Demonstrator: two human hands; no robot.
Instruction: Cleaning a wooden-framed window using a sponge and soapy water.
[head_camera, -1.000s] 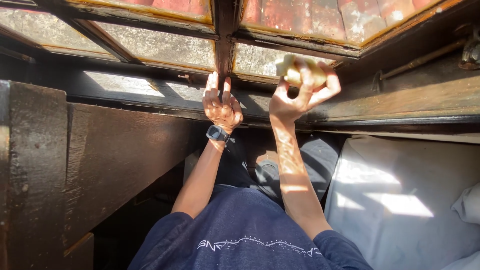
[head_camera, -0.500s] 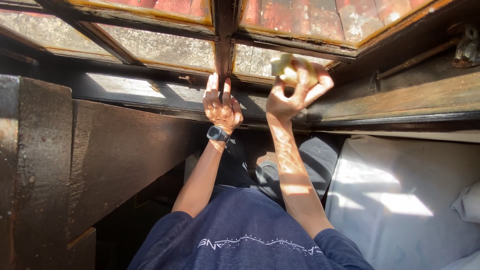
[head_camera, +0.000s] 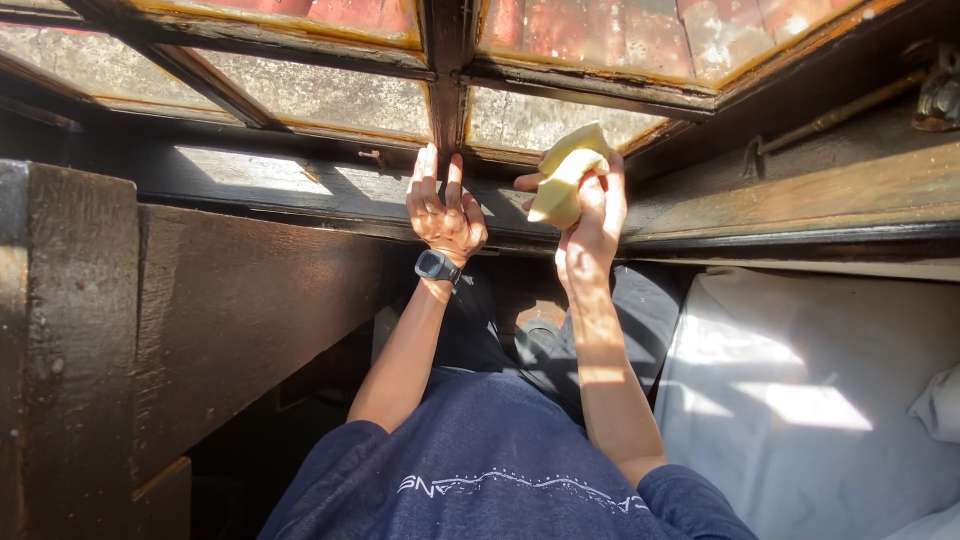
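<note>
While your right hand (head_camera: 592, 215) is closed around a yellow sponge (head_camera: 562, 185), its fingers are wrapped on the right side of the sponge and the thumb is on the left side. You hold the sponge against the dark wooden window frame (head_camera: 700, 205), at the lower edge of the glass pane (head_camera: 540, 122) which is at 12 o'clock from it. Your left hand (head_camera: 445, 205) is at 9 o'clock from the sponge, near it but not touching. This hand is open, with fingers together and flat, the fingertips reaching the vertical bar (head_camera: 447, 90) between the panes. On this wrist you wear a dark watch (head_camera: 436, 266). At 4 o'clock from the sponge lies a white cushion (head_camera: 800, 400) in sunlight.
</note>
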